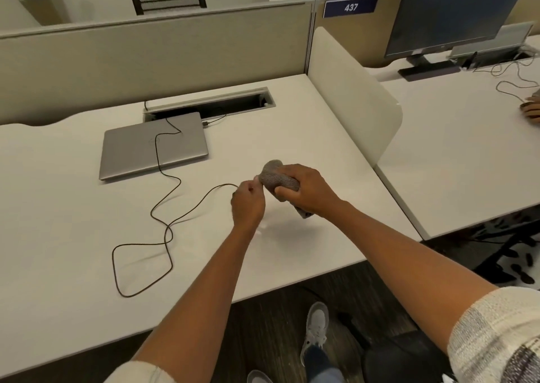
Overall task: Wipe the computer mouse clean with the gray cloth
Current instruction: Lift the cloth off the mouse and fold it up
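Head view: right hand (306, 189) clutches gray cloth (277, 178); left hand (248, 204) pinches mouse cable (163, 195)

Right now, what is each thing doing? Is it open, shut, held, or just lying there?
gray cloth: bunched up, wrapped around something, gripped in the right hand.
computer mouse: hidden, likely inside the cloth.
cable: loose and looping on the desk, its end pinched by the left hand.
laptop: lid shut, lying flat.
monitor: screen dark.
cable hatch: open.
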Demonstrator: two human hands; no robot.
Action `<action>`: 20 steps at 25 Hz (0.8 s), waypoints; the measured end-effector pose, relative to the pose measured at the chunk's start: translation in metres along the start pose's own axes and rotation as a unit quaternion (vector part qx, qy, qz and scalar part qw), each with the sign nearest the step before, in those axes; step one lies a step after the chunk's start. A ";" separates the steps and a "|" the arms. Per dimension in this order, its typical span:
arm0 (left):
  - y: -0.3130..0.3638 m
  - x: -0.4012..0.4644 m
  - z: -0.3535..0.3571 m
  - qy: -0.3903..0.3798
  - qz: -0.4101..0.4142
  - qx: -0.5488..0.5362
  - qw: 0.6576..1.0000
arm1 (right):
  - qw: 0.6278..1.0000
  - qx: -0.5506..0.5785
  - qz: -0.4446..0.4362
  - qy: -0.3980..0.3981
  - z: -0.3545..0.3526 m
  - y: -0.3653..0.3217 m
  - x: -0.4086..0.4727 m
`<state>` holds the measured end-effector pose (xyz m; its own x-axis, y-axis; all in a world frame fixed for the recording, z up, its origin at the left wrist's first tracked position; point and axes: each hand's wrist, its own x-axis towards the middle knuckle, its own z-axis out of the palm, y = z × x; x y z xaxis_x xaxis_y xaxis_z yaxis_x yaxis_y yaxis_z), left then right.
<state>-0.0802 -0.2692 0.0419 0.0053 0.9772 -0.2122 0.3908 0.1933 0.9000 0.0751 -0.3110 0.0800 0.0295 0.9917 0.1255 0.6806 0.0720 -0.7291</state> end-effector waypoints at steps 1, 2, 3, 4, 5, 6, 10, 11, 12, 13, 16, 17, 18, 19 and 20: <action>0.007 -0.004 -0.002 -0.076 -0.075 -0.142 0.984 | 0.999 -0.035 -0.025 -0.003 -0.002 -0.002 0.004; 0.010 -0.005 -0.006 -0.137 -0.137 -0.246 0.950 | 0.996 -0.073 -0.041 -0.012 -0.003 -0.005 0.008; 0.012 -0.004 -0.009 -0.176 -0.164 -0.313 0.919 | 0.992 -0.113 -0.050 -0.029 -0.004 -0.007 0.012; 0.012 -0.002 -0.011 -0.200 -0.169 -0.351 0.899 | 0.986 -0.151 -0.058 -0.049 -0.004 -0.009 0.014; 0.014 -0.001 -0.013 -0.214 -0.163 -0.377 0.887 | 0.977 -0.188 -0.071 -0.069 -0.004 -0.011 0.017; 0.016 0.000 -0.015 -0.217 -0.153 -0.394 0.880 | 0.968 -0.216 -0.087 -0.087 -0.003 -0.011 0.019; 0.021 0.011 -0.017 -0.190 -0.127 -0.433 0.872 | 0.972 -0.145 -0.116 -0.144 -0.011 -0.007 0.032; 0.021 0.015 -0.018 -0.178 -0.125 -0.441 0.871 | 0.981 -0.092 -0.113 -0.129 -0.014 -0.006 0.035; 0.020 0.019 -0.018 -0.164 -0.129 -0.450 0.868 | 0.990 -0.038 -0.099 -0.090 -0.017 -0.004 0.039; 0.021 0.023 -0.018 -0.150 -0.136 -0.461 0.864 | 0.997 0.012 -0.067 -0.032 -0.020 -0.002 0.043; 0.025 0.035 -0.013 -0.114 -0.157 -0.504 0.842 | 0.982 0.116 0.107 0.108 -0.024 0.017 0.051; 0.028 0.041 -0.010 -0.104 -0.161 -0.517 0.834 | 0.969 0.150 0.163 0.107 -0.025 0.027 0.053; 0.031 0.046 -0.007 -0.096 -0.162 -0.529 0.827 | 0.954 0.200 0.210 0.083 -0.024 0.038 0.054; 0.034 0.052 -0.004 -0.091 -0.161 -0.540 0.821 | 0.930 0.266 0.250 0.045 -0.024 0.048 0.057; 0.038 0.060 -0.001 -0.087 -0.162 -0.548 0.816 | 0.897 0.340 0.281 0.001 -0.024 0.055 0.061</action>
<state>-0.0658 -0.2036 0.0634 0.2337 0.8505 -0.4711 -0.6589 0.4949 0.5665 0.1318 -0.2487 0.0636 0.2298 0.8913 -0.3909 -0.0461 -0.3913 -0.9191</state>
